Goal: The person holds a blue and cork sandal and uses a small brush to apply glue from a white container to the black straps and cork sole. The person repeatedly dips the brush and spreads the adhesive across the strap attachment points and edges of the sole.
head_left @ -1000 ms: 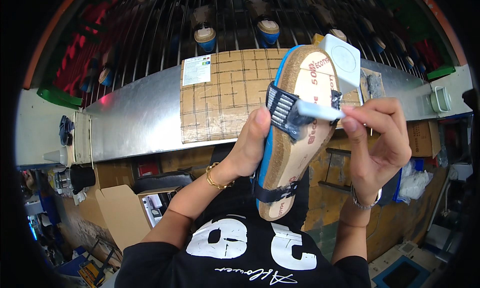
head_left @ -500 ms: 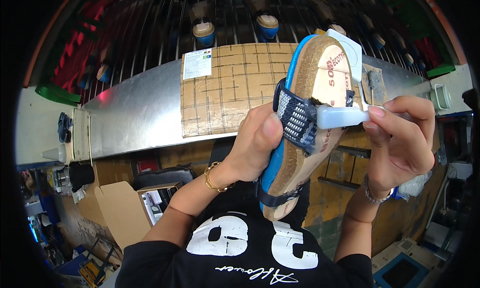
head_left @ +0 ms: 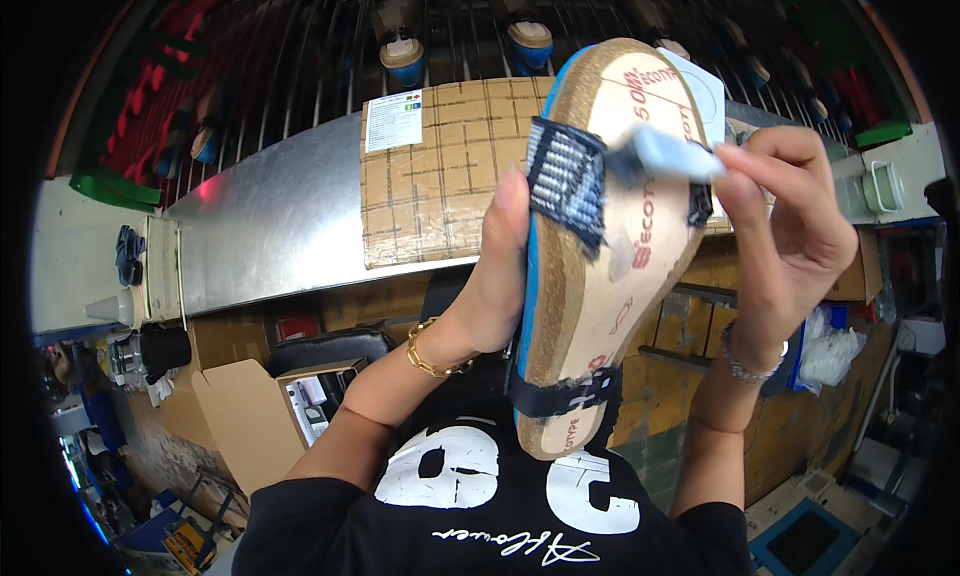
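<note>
My left hand (head_left: 503, 266) grips a sandal (head_left: 630, 276) by its blue left side, the fingers hidden behind it. The sandal is tilted up with its pale, red-printed underside towards me and a brown cork rim around it. A woven black-and-white strap (head_left: 565, 181) folds over the left edge, its end frayed and dark. Another dark strap (head_left: 565, 396) crosses the narrower lower end. Between thumb and fingertips, my right hand (head_left: 790, 211) pinches a small brush (head_left: 678, 156) with a pale handle. Its dark tip, smeared by motion, is over the underside beside the woven strap.
A flat cardboard box (head_left: 450, 176) lies on the metal bench (head_left: 270, 226) beyond my left hand. Behind the bench, several blue-toed shoes (head_left: 403, 66) sit on a rack of metal rods. An open carton (head_left: 245, 416) stands lower left. A white object (head_left: 708, 86) shows behind the sandal.
The sandal has shifted slightly left and turned so its underside faces me more squarely. My right hand has moved up with the brush, whose tip has left the strap's frayed end.
</note>
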The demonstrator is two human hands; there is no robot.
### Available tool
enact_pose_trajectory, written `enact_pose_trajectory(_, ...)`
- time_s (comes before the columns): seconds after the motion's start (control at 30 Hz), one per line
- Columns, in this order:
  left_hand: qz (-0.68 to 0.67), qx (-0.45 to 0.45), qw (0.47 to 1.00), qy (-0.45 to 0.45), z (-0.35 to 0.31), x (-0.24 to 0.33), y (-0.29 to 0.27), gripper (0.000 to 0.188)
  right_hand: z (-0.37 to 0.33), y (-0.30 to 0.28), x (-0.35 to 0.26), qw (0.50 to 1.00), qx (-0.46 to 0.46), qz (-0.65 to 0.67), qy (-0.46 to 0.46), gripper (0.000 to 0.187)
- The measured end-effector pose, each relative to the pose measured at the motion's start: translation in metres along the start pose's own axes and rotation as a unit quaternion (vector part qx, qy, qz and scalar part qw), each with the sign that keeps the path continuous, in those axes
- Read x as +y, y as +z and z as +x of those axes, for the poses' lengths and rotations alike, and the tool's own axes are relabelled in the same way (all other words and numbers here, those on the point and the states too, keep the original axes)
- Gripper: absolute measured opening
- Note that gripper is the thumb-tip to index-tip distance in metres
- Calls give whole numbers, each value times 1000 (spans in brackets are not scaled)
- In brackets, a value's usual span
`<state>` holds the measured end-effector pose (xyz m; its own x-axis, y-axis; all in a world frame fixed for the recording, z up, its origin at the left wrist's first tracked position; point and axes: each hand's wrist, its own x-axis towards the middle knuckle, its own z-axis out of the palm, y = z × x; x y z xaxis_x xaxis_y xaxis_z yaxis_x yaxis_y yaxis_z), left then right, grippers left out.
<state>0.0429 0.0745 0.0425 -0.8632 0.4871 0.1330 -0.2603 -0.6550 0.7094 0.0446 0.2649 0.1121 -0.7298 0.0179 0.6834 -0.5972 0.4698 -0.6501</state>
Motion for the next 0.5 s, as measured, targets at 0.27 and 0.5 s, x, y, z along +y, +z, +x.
enact_pose_trajectory(0.27, 98, 84, 992, 1, 9, 9, 15, 94, -29, 15, -19, 997, 28, -62, 38, 20)
enact_pose_trajectory(0.5, 110, 76, 991, 25, 3, 1, 11, 89, -34, 24, -33, 975, 85, -200, -42, 29)
